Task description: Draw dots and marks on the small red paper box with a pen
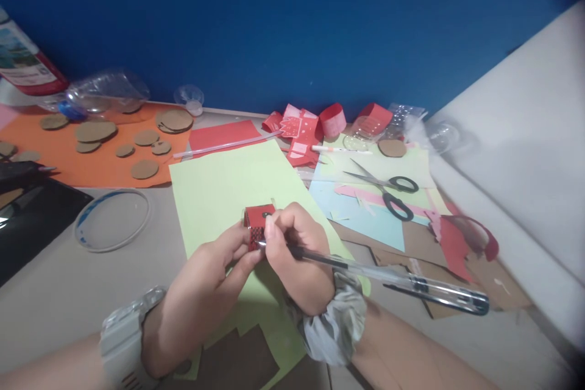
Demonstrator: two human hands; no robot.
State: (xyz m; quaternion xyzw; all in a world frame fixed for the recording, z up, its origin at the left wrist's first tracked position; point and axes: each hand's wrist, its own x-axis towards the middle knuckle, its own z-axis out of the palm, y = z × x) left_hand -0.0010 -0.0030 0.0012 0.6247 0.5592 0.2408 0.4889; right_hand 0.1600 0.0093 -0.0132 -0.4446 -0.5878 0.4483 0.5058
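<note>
A small red box-like piece (259,214) with a dark checked side is pinched between the thumb and fingers of my left hand (201,286). My right hand (297,256) grips a clear gel pen (388,273), its tip at the lower side of the red piece and its capped end pointing right. A small dark round spot shows on top of the piece, close to my right fingertips. Both hands are above a light green paper sheet (219,186). My fingers hide part of the red piece.
Black-handled scissors (381,186) lie on coloured paper to the right. Cardboard discs (95,131) rest on orange paper (55,173) at left, near a plastic bottle (109,90). A tape ring (113,219) and a black shiny object (36,225) are left. A blue wall (274,24) rises behind.
</note>
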